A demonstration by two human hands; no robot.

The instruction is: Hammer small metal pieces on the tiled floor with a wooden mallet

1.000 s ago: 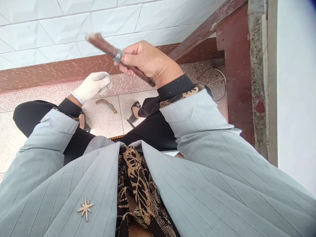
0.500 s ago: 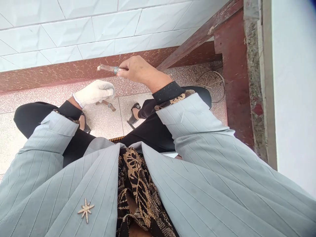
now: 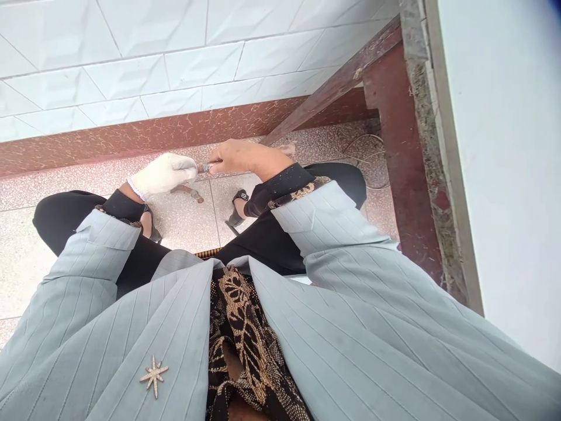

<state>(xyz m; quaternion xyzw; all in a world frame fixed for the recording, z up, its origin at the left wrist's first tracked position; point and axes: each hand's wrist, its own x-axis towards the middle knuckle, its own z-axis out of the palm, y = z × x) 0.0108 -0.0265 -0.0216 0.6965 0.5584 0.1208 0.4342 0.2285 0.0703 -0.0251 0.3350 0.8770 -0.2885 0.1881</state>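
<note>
A short brown stick, with thin bluish wire wound round it, spans the gap between my two hands. My left hand, in a white knitted glove, is closed over the stick's left end and hides it. My bare right hand pinches the stick just right of the wire winding. Beyond my right wrist a pale brownish end shows; I cannot tell whether it belongs to the same stick. Below the glove, another brown stick-like piece lies on the floor, partly hidden.
The white tiled wall with its red-brown skirting stands ahead. A slanting wooden brace and a red-brown board are at the right, near a loop of thin cable. My shoes rest on the speckled floor.
My right hand has come down towards me, bringing the wired stick to the glove. The stick's left end, bare before, is now covered by my left hand.
</note>
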